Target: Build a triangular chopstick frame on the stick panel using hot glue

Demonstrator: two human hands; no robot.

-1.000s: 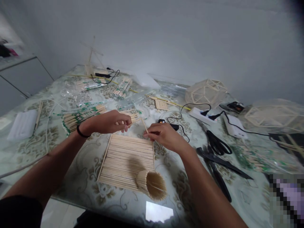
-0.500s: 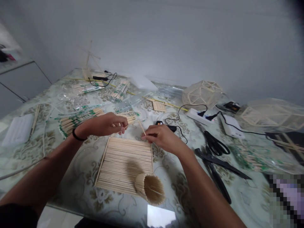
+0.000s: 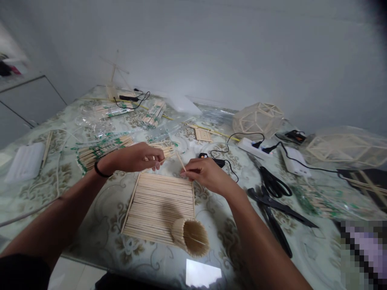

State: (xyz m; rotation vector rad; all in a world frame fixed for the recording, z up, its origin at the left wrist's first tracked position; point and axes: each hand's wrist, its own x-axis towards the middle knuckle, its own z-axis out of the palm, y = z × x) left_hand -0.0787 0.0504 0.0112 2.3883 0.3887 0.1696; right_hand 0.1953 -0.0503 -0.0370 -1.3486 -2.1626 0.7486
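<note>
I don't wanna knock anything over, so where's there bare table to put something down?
There's bare tabletop between the left forearm and the stick mat, and another patch between the stick cup and the right forearm. It's crowded beyond the left hand, with stick bundles, and right of the right forearm, where black scissors lie.

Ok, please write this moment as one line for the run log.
left hand: fingers curled, grip unclear | right hand: pinching thin stick | slatted panel: flat on table | round cup: at panel's near right corner
</note>
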